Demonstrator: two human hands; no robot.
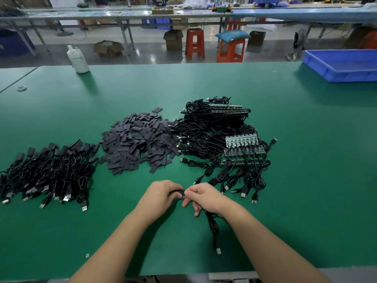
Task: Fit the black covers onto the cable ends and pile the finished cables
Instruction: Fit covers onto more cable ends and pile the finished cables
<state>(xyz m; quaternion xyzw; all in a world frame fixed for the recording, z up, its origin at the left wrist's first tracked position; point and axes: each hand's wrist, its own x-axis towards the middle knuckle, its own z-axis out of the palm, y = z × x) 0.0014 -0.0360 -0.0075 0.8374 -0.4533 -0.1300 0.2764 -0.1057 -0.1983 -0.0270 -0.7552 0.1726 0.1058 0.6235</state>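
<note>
Factory floor: green worktable under the hands; beyond them, orange stools, cardboard boxes, long benches. Blue tray far right, white bottle, possibly glue, far left.

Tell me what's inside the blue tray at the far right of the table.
Only the blue tray's bare inner floor shows, with nothing on it. The near wall hides the front strip of the floor, and the frame edge cuts off its right end.

green table, black covers, blue tray, orange stools
</note>
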